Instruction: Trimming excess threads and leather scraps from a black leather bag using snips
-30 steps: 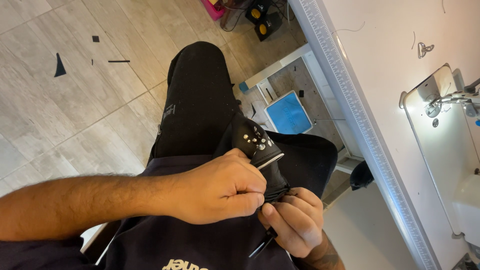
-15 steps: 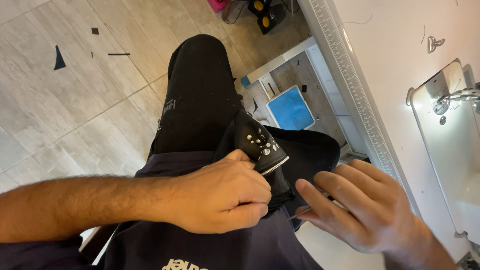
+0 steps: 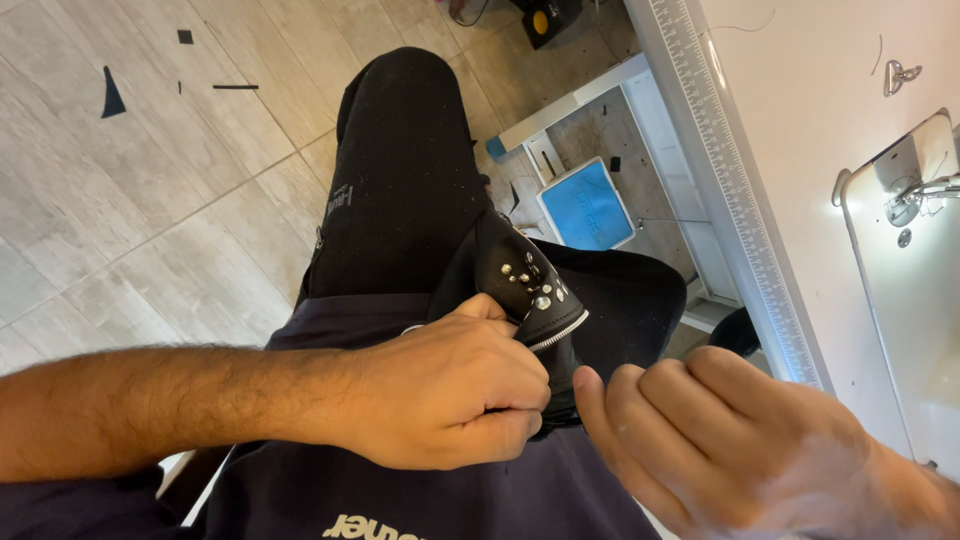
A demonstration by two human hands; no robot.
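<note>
- Left hand (image 3: 450,395) curls closed around a black leather piece (image 3: 525,290) on the lap, its studded, zipper-edged end pointing up and away.
- Right hand (image 3: 720,440), fingers loosely bent, holds nothing beside it.

This is a sewing workshop. A white worktable (image 3: 800,110) along the right side has a printed measuring ruler strip (image 3: 735,190) along its near edge, and the white sewing machine bed (image 3: 900,260) sits at its right edge. Under the table stands a blue foot pedal (image 3: 587,205), and dark fabric scraps (image 3: 112,95) lie on the grey tiled floor (image 3: 120,220).
</note>
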